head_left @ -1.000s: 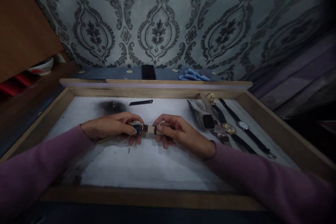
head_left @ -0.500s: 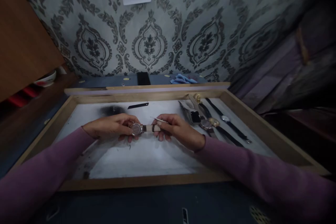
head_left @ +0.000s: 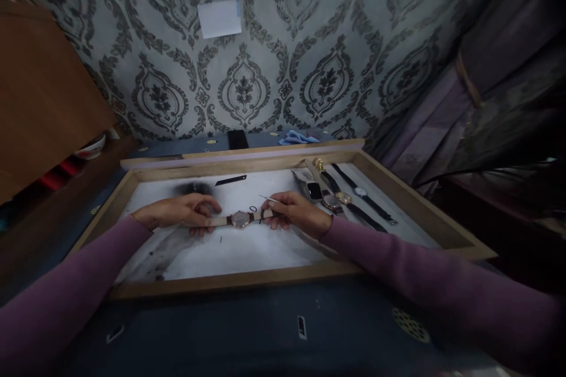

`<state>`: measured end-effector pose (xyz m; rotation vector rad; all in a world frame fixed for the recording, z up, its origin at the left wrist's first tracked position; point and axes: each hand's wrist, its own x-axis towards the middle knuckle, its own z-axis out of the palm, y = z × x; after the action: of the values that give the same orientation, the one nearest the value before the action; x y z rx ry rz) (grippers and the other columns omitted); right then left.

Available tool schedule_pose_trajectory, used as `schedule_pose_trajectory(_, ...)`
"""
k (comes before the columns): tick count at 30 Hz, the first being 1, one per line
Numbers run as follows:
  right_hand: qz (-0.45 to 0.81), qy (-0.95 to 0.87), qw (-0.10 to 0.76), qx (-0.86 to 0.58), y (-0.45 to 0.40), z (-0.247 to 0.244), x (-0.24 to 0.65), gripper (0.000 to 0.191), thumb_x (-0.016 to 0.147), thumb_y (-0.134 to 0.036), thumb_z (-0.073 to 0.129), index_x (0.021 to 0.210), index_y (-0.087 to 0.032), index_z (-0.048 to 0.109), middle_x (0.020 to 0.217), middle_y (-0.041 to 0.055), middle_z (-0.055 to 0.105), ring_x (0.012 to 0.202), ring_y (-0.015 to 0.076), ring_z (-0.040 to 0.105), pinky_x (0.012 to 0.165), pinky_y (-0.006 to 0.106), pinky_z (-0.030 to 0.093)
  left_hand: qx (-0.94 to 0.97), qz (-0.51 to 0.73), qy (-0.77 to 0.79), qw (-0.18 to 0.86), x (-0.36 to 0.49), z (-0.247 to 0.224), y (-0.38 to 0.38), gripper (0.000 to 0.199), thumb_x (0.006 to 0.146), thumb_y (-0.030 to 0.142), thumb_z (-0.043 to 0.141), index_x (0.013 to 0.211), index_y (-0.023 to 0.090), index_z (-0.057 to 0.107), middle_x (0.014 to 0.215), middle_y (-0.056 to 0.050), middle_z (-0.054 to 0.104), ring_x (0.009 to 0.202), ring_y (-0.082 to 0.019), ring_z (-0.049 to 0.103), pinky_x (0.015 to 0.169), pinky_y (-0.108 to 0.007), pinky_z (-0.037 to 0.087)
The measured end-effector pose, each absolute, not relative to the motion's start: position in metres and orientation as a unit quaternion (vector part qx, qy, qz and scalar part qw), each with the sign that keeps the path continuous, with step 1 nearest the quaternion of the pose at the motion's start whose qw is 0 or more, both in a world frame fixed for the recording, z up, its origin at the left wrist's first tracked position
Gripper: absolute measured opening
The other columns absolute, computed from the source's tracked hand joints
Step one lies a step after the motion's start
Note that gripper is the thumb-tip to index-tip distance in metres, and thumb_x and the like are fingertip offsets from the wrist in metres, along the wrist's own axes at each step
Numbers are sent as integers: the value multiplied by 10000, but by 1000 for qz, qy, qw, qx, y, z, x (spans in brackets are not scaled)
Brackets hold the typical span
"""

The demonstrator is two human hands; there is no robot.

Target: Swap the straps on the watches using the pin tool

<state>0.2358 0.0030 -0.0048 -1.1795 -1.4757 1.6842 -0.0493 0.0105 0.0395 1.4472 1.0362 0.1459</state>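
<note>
A wristwatch (head_left: 241,220) with a round case and a pale and brown strap is stretched level between my hands, over the white-lined tray (head_left: 194,283). My left hand (head_left: 183,213) pinches the left strap end between thumb and fingers. My right hand (head_left: 295,212) grips the other strap end. It also holds a thin, pointed metal tool (head_left: 269,198), tip toward the left; its exact kind is unclear. A small dark loop (head_left: 253,209) shows just behind the strap, between the case and my right hand.
Several other watches, among them a smartwatch (head_left: 314,191), lie at the tray's right. A black cutter blade (head_left: 230,179) lies at the back. Behind the tray are a black flat object (head_left: 237,139) and a blue cloth (head_left: 299,137). A wooden cabinet (head_left: 48,88) stands left.
My left hand has moved from the watch case out to the strap end, so the whole case shows. The dark loop has come into sight. My view has tilted up and shifted.
</note>
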Motion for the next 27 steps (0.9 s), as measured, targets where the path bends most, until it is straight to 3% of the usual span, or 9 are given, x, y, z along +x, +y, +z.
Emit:
schedule_pose_trajectory(8, 584, -608, 308, -440, 4, -6, 236, 117, 868, -194, 517, 754, -167, 510, 492, -69, 508, 356, 46, 412, 331, 142, 265, 611, 164, 541, 554, -57, 36, -3, 221, 615, 254, 739, 775, 153, 623, 528, 42, 568, 399, -75, 420, 368, -184, 258)
schedule_pose_trajectory(15, 588, -652, 261, -402, -1, 1, 233, 163, 847, -290, 543, 795, -140, 577, 504, -81, 460, 370, 38, 322, 340, 151, 224, 586, 252, 558, 530, -58, 30, -4, 190, 614, 245, 718, 708, 147, 585, 589, 20, 579, 434, -59, 418, 362, -156, 263)
schedule_pose_trajectory(22, 577, -683, 235, -380, -3, 3, 234, 187, 876, -271, 504, 875, -117, 608, 516, -81, 455, 383, 42, 341, 360, 155, 249, 567, 320, 561, 510, -57, 18, 0, 227, 600, 258, 734, 712, 149, 569, 577, 12, 579, 430, -66, 436, 351, -156, 254)
schedule_pose_trajectory(27, 562, -701, 229, -374, -11, 4, 238, 167, 898, -270, 509, 842, -133, 587, 636, -36, 545, 449, 52, 498, 372, 144, 317, 569, 360, 552, 492, -50, 27, 8, 215, 600, 236, 731, 700, 153, 559, 579, 11, 592, 444, -69, 457, 367, -158, 279)
